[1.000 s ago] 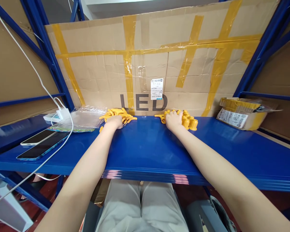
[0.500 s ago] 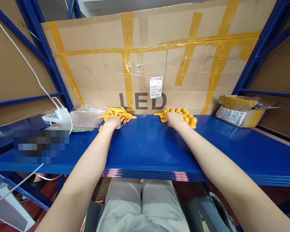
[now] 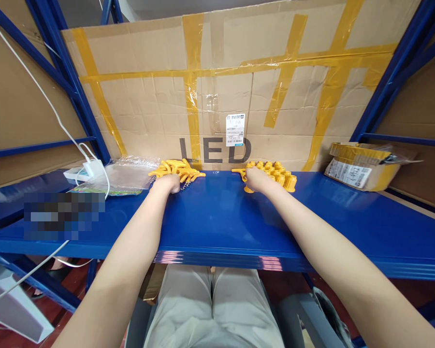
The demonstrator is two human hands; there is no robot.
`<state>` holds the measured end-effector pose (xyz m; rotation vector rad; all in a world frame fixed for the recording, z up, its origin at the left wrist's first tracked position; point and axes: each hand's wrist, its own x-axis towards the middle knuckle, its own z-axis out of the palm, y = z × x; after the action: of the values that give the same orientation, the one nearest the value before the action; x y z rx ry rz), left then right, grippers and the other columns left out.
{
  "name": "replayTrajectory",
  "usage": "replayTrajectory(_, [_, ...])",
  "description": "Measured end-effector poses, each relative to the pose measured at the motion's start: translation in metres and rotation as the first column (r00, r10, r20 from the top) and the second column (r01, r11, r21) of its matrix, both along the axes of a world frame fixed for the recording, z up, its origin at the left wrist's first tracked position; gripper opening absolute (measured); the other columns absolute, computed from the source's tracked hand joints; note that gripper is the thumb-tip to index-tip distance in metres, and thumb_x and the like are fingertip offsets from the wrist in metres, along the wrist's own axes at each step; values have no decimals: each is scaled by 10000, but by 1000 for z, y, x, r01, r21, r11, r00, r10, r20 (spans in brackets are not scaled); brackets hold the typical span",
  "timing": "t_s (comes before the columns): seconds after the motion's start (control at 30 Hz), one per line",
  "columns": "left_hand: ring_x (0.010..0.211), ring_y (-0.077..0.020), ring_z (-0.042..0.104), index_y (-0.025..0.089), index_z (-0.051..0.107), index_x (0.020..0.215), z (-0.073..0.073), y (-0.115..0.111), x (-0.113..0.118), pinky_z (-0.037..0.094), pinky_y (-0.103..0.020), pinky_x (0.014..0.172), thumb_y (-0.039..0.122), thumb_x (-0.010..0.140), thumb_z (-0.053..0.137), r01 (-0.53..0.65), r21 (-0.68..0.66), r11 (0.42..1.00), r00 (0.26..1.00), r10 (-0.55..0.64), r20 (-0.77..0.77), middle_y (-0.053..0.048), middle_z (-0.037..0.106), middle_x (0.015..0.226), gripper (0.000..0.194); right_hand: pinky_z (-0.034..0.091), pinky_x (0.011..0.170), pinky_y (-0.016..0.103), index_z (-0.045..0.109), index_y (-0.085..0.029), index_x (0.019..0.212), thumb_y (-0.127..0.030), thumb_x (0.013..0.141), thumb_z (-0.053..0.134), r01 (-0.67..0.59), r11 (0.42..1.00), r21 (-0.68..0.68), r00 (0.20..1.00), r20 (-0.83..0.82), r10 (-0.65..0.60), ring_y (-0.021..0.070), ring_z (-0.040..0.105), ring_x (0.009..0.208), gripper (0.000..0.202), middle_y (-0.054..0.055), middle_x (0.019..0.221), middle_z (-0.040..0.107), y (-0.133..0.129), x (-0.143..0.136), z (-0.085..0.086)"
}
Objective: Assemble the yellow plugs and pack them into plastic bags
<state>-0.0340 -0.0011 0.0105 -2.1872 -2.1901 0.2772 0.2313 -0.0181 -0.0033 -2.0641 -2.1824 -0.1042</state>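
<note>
At the left, a pile of yellow plastic pieces [image 3: 177,166] with curved, finger-like arms and thin metal chains lies against the cardboard. My left hand [image 3: 171,183] is at the front of this pile, its fingers curled and closed; what they hold is hidden. Further right stand several short yellow cup-like pieces [image 3: 281,175] in tight rows. At their left end is my right hand [image 3: 255,178], fingers closed at a yellow piece with a stem [image 3: 238,170] that points left. Another yellow round base [image 3: 249,190] shows just below that hand.
Both hands are over a blue metal shelf [image 3: 210,222]. Behind it stands a large taped cardboard sheet [image 3: 148,111]. A small open carton [image 3: 362,169] sits at the right; clear plastic packaging [image 3: 130,173] and a white power strip [image 3: 90,169] with cables lie at the left.
My right hand has shifted slightly left, onto the stemmed yellow piece, and a round base now shows beneath it. My left hand has barely moved.
</note>
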Motion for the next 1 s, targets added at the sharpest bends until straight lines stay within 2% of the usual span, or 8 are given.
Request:
replayTrajectory(0.23, [1023, -322, 623, 122, 675, 1001, 2, -1, -2, 482, -367, 852, 25, 587, 601, -56, 9, 998, 998, 57, -18, -178, 676, 1062, 431, 460, 878, 292, 516, -85, 1189, -144, 833, 606, -167, 986, 10, 977, -136, 167, 240, 602, 1073, 372, 181, 1183, 607, 4, -17, -20])
replayTrajectory(0.37, [1095, -351, 591, 152, 638, 1114, 5, 1, 1, 453, -436, 892, 131, 646, 672, -191, 170, 967, 980, 178, 91, -205, 645, 1146, 470, 438, 914, 287, 415, -74, 1292, -164, 842, 614, -206, 978, 6, 942, -269, 200, 233, 576, 1127, 501, 192, 1230, 588, 4, -21, -23])
replayTrajectory(0.43, [1120, -353, 573, 166, 618, 1140, 5, 1, 4, 434, -457, 909, 215, 706, 665, -192, 295, 936, 978, 158, 136, -200, 635, 1161, 440, 433, 923, 293, 396, -88, 1315, -188, 844, 617, -211, 977, -5, 929, -313, 199, 236, 574, 1133, 530, 181, 1238, 589, 4, -21, -24])
replayTrajectory(0.6, [1161, -313, 525, 169, 577, 1156, -4, 0, 19, 386, -449, 980, 213, 817, 547, 110, 513, 852, 979, -181, 92, -155, 583, 1198, 343, 440, 912, 312, 419, -117, 1307, -228, 830, 638, -215, 977, 5, 909, -364, 202, 239, 596, 1095, 536, 163, 1216, 608, 8, -19, -28])
replayTrajectory(0.7, [1148, -271, 517, 178, 586, 1131, -14, 2, 31, 400, -398, 964, 134, 834, 459, 320, 463, 826, 928, -373, 24, -126, 573, 1177, 326, 445, 891, 297, 424, -120, 1291, -252, 817, 652, -215, 976, 30, 890, -407, 208, 223, 601, 1080, 543, 148, 1200, 618, 12, -20, -34])
replayTrajectory(0.8, [1109, -233, 528, 193, 596, 1141, -24, 3, 43, 409, -353, 954, 102, 836, 415, 466, 383, 798, 861, -508, 11, -97, 593, 1127, 366, 453, 839, 269, 512, -139, 1157, -285, 811, 658, -239, 970, 32, 876, -425, 230, 203, 617, 1029, 403, 111, 1155, 640, 15, -23, -37])
replayTrajectory(0.9, [1105, -219, 538, 208, 590, 1171, -32, 3, 53, 422, -332, 944, 103, 847, 400, 532, 343, 774, 818, -575, 30, -78, 603, 1140, 390, 448, 798, 259, 551, -148, 1044, -292, 823, 638, -238, 970, 43, 893, -384, 236, 198, 627, 974, 278, 96, 1097, 659, 16, -25, -38])
replayTrajectory(1.0, [1143, -222, 530, 197, 583, 1193, -37, 3, 56, 420, -327, 962, 136, 853, 430, 551, 304, 777, 809, -586, 33, -82, 594, 1179, 378, 435, 794, 286, 547, -155, 1058, -271, 836, 605, -204, 975, 87, 937, -271, 221, 221, 612, 994, 257, 103, 1092, 657, 13, -26, -35])
